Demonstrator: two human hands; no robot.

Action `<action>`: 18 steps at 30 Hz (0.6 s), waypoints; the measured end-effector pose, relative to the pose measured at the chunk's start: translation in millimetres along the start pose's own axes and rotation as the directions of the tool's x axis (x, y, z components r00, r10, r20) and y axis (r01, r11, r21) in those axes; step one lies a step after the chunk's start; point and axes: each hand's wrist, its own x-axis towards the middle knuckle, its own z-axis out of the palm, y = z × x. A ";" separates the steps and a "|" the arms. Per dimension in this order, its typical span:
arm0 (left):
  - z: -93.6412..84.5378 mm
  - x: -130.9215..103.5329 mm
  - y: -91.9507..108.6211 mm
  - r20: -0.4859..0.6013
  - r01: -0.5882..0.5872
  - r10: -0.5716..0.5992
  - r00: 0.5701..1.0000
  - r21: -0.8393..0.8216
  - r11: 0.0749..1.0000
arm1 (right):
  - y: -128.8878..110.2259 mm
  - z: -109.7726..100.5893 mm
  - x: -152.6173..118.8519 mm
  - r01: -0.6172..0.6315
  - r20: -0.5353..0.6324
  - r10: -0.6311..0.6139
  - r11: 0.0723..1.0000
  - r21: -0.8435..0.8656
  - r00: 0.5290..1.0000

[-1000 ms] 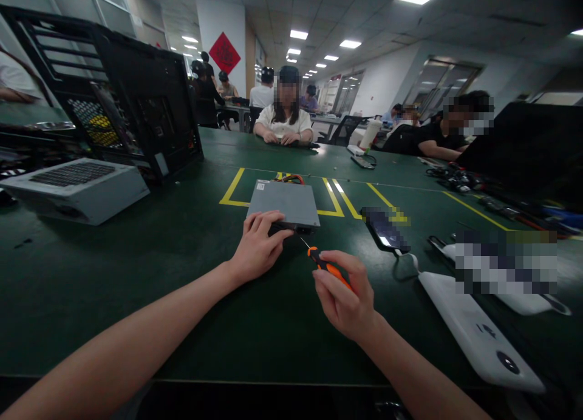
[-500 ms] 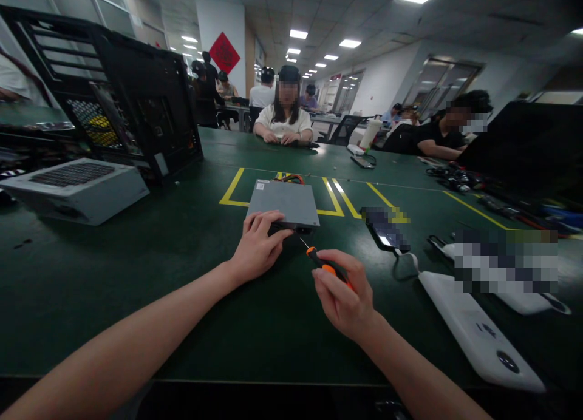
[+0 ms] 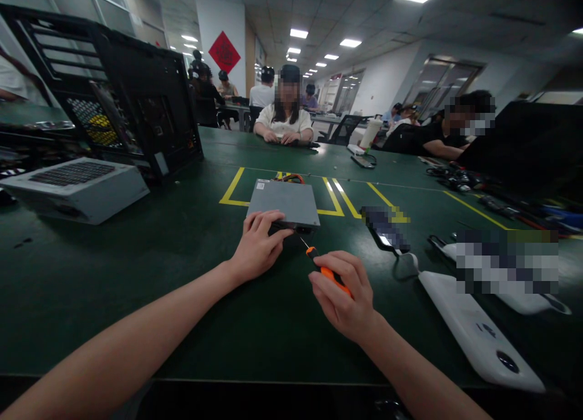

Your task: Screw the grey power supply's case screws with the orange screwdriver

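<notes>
A grey computer power supply lies flat on the green table, a bundle of coloured wires coming out of its far side. My left hand grips its near left corner, fingers on the top face and thumb along the near side. In my right hand is an orange and black screwdriver, its handle between thumb and fingers. The thin shaft points up and left at the near side of the power supply, by my left thumb. I cannot tell whether the tip touches anything.
At left stand a black computer case and a second power supply. To the right lie a phone, a white power bank and tangled cables. A person sits across the table.
My right fingers have shifted round the screwdriver handle, and more of its orange side shows. The left hand and the power supply have stayed in place.
</notes>
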 end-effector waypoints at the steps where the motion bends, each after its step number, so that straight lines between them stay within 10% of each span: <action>1: 0.0 -0.1 -0.1 0.003 -0.001 0.001 1.000 0.000 1.000 | 0.0 -0.1 0.1 0.007 0.000 -0.007 1.000 -0.007 1.000; 18: 0.0 -0.2 -0.3 0.001 0.002 -0.002 1.000 -0.001 1.000 | 3.1 2.6 -5.1 -0.072 -0.062 0.074 0.997 0.028 0.995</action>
